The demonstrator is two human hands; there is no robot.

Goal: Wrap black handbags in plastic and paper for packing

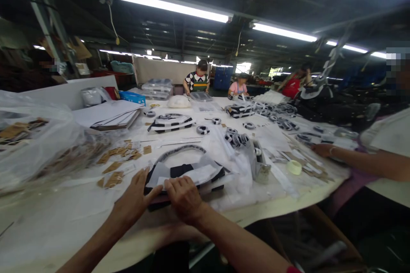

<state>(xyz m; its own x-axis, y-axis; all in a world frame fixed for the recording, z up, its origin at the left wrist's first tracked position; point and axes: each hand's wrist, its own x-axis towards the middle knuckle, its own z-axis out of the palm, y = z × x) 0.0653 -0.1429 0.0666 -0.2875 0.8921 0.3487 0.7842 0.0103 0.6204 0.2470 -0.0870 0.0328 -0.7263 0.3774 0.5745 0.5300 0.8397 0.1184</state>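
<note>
Bag [181, 171] on table [256, 210]; left hand [137, 194] touching it, fingers half open; right hand [183, 196]: fingers curled, hold unclear

Your left hand [130, 200] and right hand [185, 199] bare, forearms [238, 236] bare too; scrap of red sleeve [294, 269] on your right arm, at bottom edge.

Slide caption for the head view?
Left hand and right hand on a black-and-white handbag, brown tags beside it on the worktable.
</note>
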